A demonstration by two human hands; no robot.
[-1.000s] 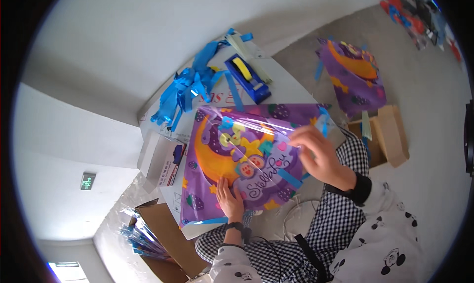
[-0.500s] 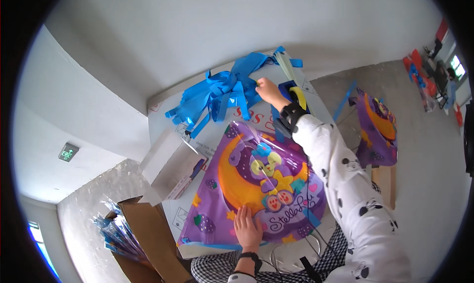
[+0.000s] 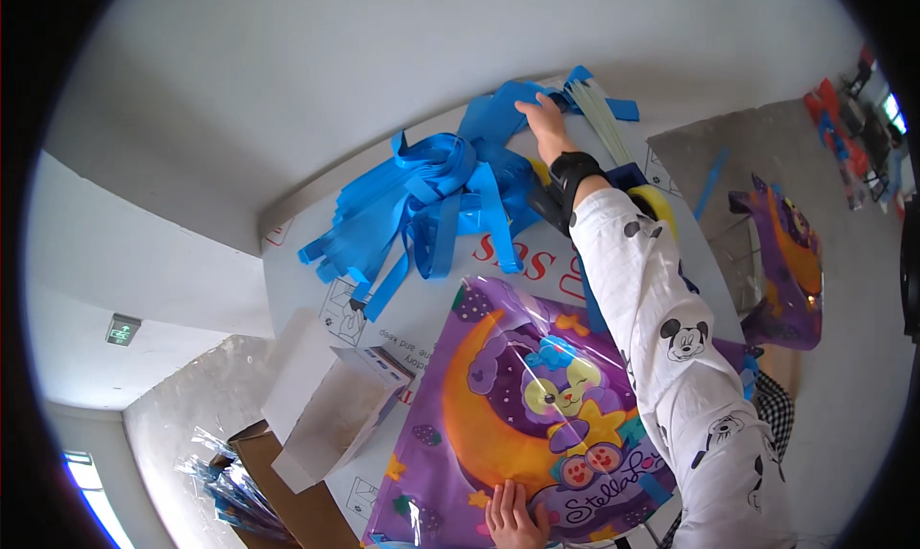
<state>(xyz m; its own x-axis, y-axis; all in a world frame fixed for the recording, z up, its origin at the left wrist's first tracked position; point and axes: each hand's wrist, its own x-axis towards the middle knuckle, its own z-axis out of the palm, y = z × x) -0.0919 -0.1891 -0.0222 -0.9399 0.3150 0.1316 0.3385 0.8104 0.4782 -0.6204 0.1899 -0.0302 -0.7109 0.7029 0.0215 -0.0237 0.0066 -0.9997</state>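
Note:
My left hand lies flat with fingers spread on a glossy purple kite-shaped sheet, printed with an orange moon and a cartoon animal. My right hand reaches to the far side of the table, thumb and finger apart, over flat blue strips. Whether it touches a strip cannot be made out. Just to its right is a bundle of pale thin sticks. A tangled pile of blue strips lies left of my right arm. Beside my right wrist a small yellow thing shows in part.
An open white carton stands at the table's left. Below it, a brown cardboard box holds plastic-wrapped items. Right of my forearm is a blue-and-yellow object, partly hidden. Another purple sheet hangs off to the right. A wall rises behind the table.
My right hand has moved farther away, from beside the yellow thing to the strips near the sticks, and its fingers have opened. The left hand stays on the purple sheet. The view has shifted.

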